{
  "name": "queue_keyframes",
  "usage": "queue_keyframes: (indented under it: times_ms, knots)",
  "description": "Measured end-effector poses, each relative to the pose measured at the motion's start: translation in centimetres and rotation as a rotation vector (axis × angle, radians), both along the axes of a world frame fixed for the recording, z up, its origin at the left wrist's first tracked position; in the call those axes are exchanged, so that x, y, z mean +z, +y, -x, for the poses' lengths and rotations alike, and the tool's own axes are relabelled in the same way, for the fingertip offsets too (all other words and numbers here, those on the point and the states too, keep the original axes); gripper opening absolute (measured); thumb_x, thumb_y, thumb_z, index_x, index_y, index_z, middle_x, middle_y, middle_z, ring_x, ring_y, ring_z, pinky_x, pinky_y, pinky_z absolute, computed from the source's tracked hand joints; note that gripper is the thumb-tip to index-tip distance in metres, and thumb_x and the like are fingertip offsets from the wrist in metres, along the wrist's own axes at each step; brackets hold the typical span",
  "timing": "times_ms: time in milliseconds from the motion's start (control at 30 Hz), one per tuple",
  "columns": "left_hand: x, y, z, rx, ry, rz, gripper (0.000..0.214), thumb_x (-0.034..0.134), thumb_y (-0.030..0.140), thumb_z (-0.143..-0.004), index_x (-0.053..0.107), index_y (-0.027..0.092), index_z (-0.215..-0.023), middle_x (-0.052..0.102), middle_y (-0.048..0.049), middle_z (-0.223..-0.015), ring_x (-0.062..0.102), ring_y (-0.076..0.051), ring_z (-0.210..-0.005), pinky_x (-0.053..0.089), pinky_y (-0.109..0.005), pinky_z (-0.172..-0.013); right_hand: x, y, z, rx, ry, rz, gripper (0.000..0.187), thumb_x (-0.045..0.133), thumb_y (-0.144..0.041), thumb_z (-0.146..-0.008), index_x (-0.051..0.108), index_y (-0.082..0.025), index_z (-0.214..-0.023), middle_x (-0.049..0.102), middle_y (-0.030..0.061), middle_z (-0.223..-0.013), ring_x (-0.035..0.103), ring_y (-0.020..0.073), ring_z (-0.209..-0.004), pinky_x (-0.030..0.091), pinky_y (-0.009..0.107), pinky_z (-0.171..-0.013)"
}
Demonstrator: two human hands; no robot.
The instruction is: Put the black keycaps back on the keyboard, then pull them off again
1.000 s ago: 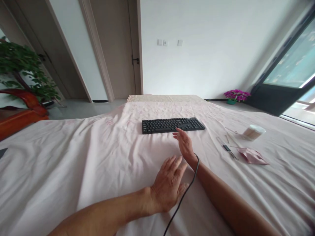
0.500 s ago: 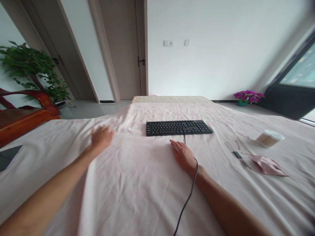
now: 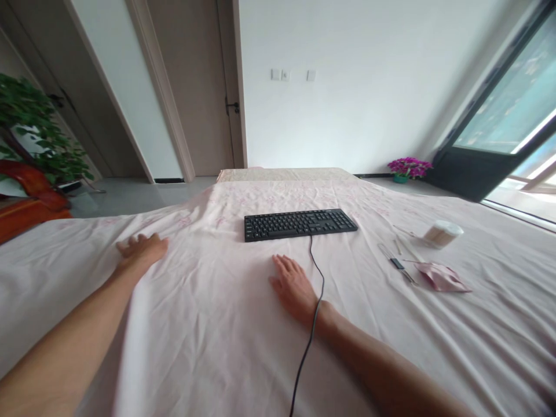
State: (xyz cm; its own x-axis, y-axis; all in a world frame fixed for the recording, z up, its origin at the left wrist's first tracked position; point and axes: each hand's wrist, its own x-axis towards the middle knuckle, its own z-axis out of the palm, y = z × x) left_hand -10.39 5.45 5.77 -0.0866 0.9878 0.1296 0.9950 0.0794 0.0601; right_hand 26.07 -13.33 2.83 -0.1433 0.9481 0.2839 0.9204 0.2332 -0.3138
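Observation:
My left hand [image 3: 142, 250] rests on the pale pink cloth [image 3: 204, 324] with its fingers spread, left of a black keyboard [image 3: 299, 225]. Nothing is in it. Lying flat on the same cloth, my right hand [image 3: 295, 289] has its fingers stretched out, just in front of the keyboard. A black cable [image 3: 306, 347] leaves the keyboard's front edge, passes over my right wrist and runs towards me. Neither hand touches the keyboard.
At right on the cloth stands a clear round tub of cotton swabs [image 3: 443, 234]. Near it lie a pink cloth piece [image 3: 443, 277] and a thin tool with a dark grip [image 3: 397, 264]. A red wooden chair [image 3: 35, 191] stands at far left.
The view has turned right, so things sit further left. My left hand has moved further left of the keyboard, and my right hand has slid slightly left and nearer me.

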Motion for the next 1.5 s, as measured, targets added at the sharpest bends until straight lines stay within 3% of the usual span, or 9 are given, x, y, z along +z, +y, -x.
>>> queue_keyframes:
  times_ms: [133,233,400,533,700,833,1000,1233,1500]
  knots:
    - [-1.5,-1.4,-8.5,-0.067,-0.146,0.005,0.057,0.019,0.048,-0.095,0.045,0.017,-0.135,0.05,-0.0172,-0.133,0.045,-0.034,-0.121,0.03,-0.058,-0.099,-0.4,-2.6,4.3,0.269,-0.043,-0.032,0.066,0.048,-0.046,-0.091,0.032,-0.014,-0.146,0.031,0.0132,-0.151,0.023,0.0288,-0.14,0.019,0.048,-0.116]
    - [-3.7,-2.4,-11.7,-0.098,-0.116,-0.036,0.059,0.028,0.054,-0.091,0.044,0.021,-0.137,0.042,-0.0164,-0.142,0.034,-0.036,-0.131,0.025,-0.057,-0.103,-0.3,-4.0,2.1,0.342,-0.088,-0.038,0.065,0.045,-0.047,-0.092,0.031,-0.016,-0.146,0.028,0.0126,-0.152,0.023,0.0275,-0.14,0.019,0.047,-0.116]
    - [-6.0,-0.1,-6.2,0.044,-0.061,-0.026,0.06,0.028,0.058,-0.089,0.041,0.027,-0.138,0.039,-0.0118,-0.146,0.035,-0.035,-0.131,0.027,-0.058,-0.101,0.7,-6.6,-8.9,0.228,-0.174,0.005,0.063,0.044,-0.039,-0.094,0.021,-0.02,-0.15,0.024,0.0083,-0.153,0.022,0.0246,-0.141,0.023,0.046,-0.115]
    - [-6.5,1.0,-3.5,0.151,-0.053,-0.051,0.053,0.03,0.055,-0.088,0.047,0.028,-0.131,0.045,-0.0078,-0.142,0.038,-0.035,-0.129,0.031,-0.058,-0.099,1.6,-7.5,-15.5,0.031,-0.162,0.148,0.056,0.044,-0.04,-0.093,0.033,-0.025,-0.146,0.031,0.0041,-0.151,0.028,0.0242,-0.139,0.027,0.043,-0.114]
    - [-5.4,-0.2,-8.3,0.024,-0.038,-0.116,0.041,0.034,0.036,-0.087,0.061,0.022,-0.115,0.061,-0.0089,-0.124,0.05,-0.032,-0.116,0.038,-0.052,-0.095,2.5,-3.9,-18.2,-0.261,-0.077,0.126,0.036,0.04,-0.025,-0.092,0.065,-0.025,-0.118,0.064,0.0046,-0.122,0.058,0.0226,-0.113,0.043,0.038,-0.098]
    - [-3.9,-1.3,-15.0,-0.386,-0.21,-0.118,0.044,0.033,0.039,-0.091,0.06,0.019,-0.119,0.063,-0.0078,-0.123,0.053,-0.023,-0.117,0.037,-0.034,-0.099,2.5,0.8,-18.6,-0.479,-0.125,-0.014,0.048,0.044,-0.028,-0.089,0.047,-0.018,-0.137,0.052,0.0104,-0.136,0.046,0.0259,-0.125,0.037,0.041,-0.102]
    - [-4.7,-1.8,-20.7,-0.365,-0.273,-0.094,0.059,0.041,0.052,-0.087,0.049,0.013,-0.131,0.06,-0.0148,-0.124,0.054,-0.028,-0.115,0.037,-0.039,-0.097,1.0,5.7,-20.6,-0.766,-0.054,0.101,0.07,0.043,-0.04,-0.088,0.02,-0.013,-0.149,0.029,0.0172,-0.15,0.029,0.0312,-0.136,0.03,0.047,-0.104]
    - [-6.0,-0.5,-21.7,-0.366,-0.285,-0.168,0.052,0.044,0.042,-0.089,0.045,0.015,-0.134,0.055,-0.0165,-0.132,0.049,-0.03,-0.122,0.032,-0.045,-0.101,-1.8,8.5,-23.3,-0.782,-0.051,0.084,0.071,0.042,-0.04,-0.087,0.022,-0.011,-0.148,0.028,0.0179,-0.15,0.031,0.0293,-0.136,0.026,0.043,-0.107]
    - [-6.2,1.4,-21.8,-0.4,-0.325,-0.145,0.054,0.047,0.041,-0.088,0.043,0.016,-0.135,0.053,-0.0143,-0.135,0.048,-0.027,-0.124,0.028,-0.043,-0.106,-2.2,8.8,-23.7,-0.763,-0.049,-0.001,0.07,0.044,-0.036,-0.085,0.026,-0.01,-0.147,0.034,0.0177,-0.147,0.037,0.0302,-0.132,0.032,0.042,-0.105]
